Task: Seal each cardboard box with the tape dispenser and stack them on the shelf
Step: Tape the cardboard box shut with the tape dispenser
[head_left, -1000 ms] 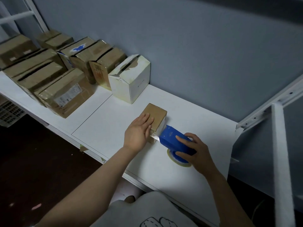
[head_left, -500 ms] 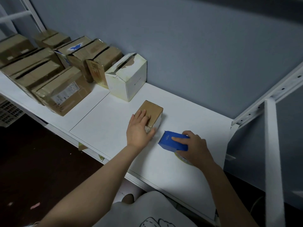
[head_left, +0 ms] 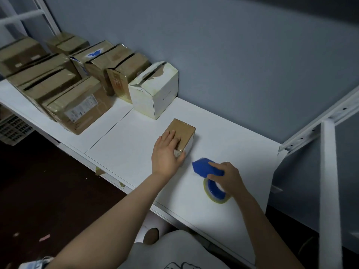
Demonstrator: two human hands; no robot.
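- The small brown box (head_left: 182, 131) lay flat on the white shelf board (head_left: 126, 148), out in the open stretch of it and well apart from the other cartons.
- The person's left hand (head_left: 167, 152) rested on top of that box, palm down, fingers straight and lying along the lid, the thumb down against the near end. It pressed the box but did not grasp it.
- The right hand (head_left: 228, 177) had its fingers curled round the blue tape dispenser (head_left: 206, 167), holding it just beside the box on the near right, not touching it.
- The tape roll (head_left: 215, 192) hung beneath the dispenser, low over the board; I could not tell whether it touched the surface, and the blue head was blurred.
- A white box (head_left: 155, 94) with a torn top stood against the grey-blue wall (head_left: 233, 55), further along to the left.
- Beyond it a cluster of brown boxes (head_left: 77, 105) stood packed side by side, some with open seams showing on top.
- A white metal upright (head_left: 329, 181) rose at the right end of the board.
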